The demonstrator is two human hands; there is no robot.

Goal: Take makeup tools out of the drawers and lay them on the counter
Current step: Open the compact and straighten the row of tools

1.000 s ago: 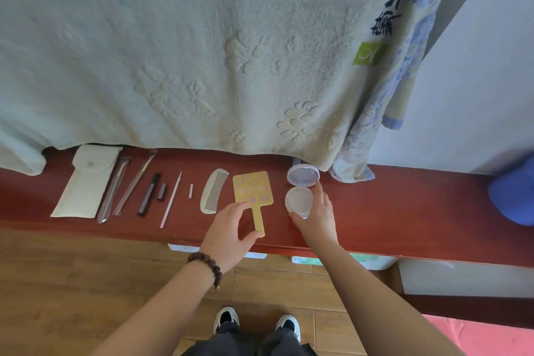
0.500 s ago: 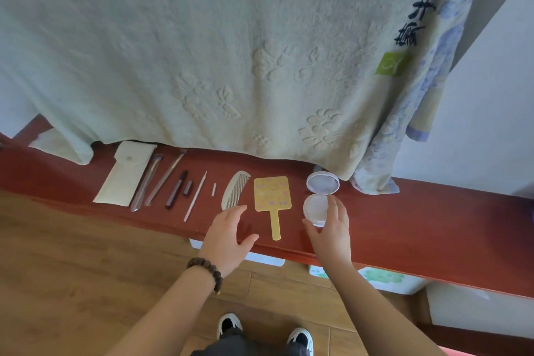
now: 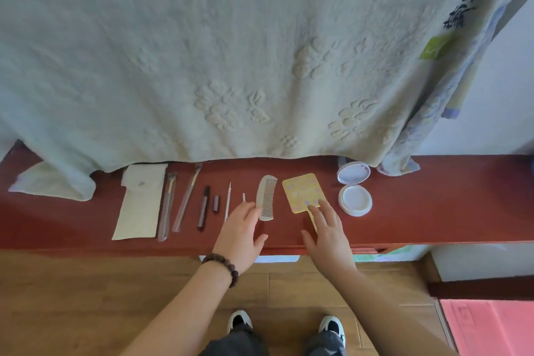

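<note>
On the red counter (image 3: 433,205) the tools lie in a row: white pouch (image 3: 141,202), two brushes (image 3: 185,199), dark pencil (image 3: 203,208), comb (image 3: 265,201), yellow hand mirror (image 3: 302,192), and an open compact (image 3: 354,188) at the right. The left hand (image 3: 241,235), fingers spread and holding nothing, touches the comb's near end. The right hand (image 3: 326,233), also open, rests fingertips on the mirror's near edge, covering its handle.

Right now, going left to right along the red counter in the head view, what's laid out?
White pouch → two brushes → dark pencil → small cap → thin stick → comb → yellow hand mirror → open round compact.
</note>
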